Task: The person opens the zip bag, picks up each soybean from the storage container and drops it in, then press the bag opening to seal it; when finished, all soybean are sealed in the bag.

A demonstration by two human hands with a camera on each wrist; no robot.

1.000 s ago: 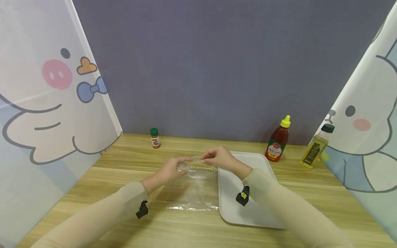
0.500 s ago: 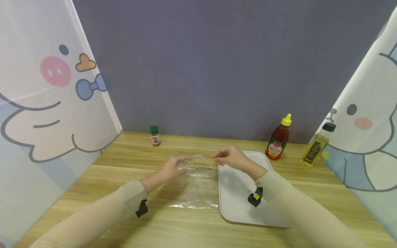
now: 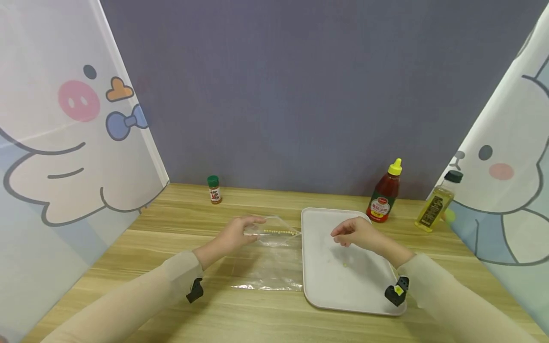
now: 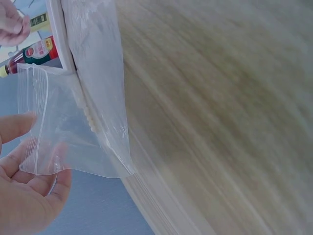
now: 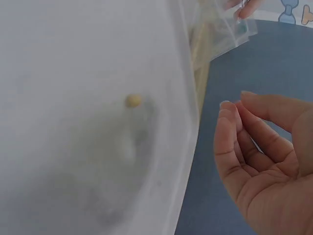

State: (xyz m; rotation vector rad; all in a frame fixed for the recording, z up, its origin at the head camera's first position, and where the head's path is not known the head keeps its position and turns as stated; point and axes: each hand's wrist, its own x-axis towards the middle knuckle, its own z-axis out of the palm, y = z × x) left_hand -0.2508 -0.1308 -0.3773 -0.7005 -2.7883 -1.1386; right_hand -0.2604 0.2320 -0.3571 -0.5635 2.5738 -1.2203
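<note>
My left hand (image 3: 233,236) grips the rim of a clear zip-lock bag (image 4: 73,132), thumb on one side and fingers on the other. The bag's mouth gapes, and its lower part lies flat on the table. Inside it a row of small round yellow beans (image 3: 279,232), apparently soybeans, runs along a fold. My right hand (image 3: 358,235) hovers above the white tray (image 3: 326,286), fingers loosely bent, with nothing visible between thumb and fingertips. One yellow bean (image 5: 133,101) lies on the tray, nearer to me than that hand.
A green-capped spice jar (image 3: 214,189) stands at the back left. Behind the tray's right corner are a red sauce bottle (image 3: 383,195) with a yellow cap and an oil bottle (image 3: 436,205). A grey partition (image 3: 279,95) closes off the table's back.
My right hand has moved from the bag's mouth rightward to over the tray, uncovering the bag's right side. The left hand keeps its hold on the bag almost unmoved.
</note>
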